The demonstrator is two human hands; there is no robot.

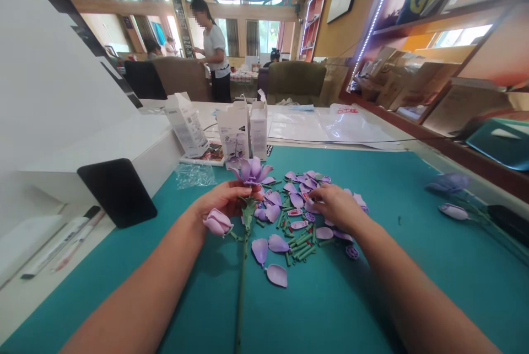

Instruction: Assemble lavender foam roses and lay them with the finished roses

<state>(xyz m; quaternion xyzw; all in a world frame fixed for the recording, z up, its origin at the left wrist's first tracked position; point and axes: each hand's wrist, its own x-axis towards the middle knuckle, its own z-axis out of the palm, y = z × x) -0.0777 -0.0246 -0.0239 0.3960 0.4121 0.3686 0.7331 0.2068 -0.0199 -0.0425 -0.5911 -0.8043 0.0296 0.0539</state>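
Note:
My left hand (226,198) is closed round the top of a green stem, just under an open purple flower (251,171). A closed pink-purple bud (218,222) hangs on a side branch by my left wrist, and the long stem (242,288) runs down toward me. My right hand (335,205) reaches into the pile of loose purple petals (296,200); its fingertips are pressed together among the pieces, and what they hold is hidden. Short green tubes (303,247) lie in front of the pile. Nearer to me is a single petal (276,275).
White boxes (235,133) stand behind the teal mat (198,299), near crumpled clear plastic (194,176). A black tablet (118,191) leans at left beside pens (61,243). More flowers (453,211) lie at right. A person (215,51) stands beyond the table.

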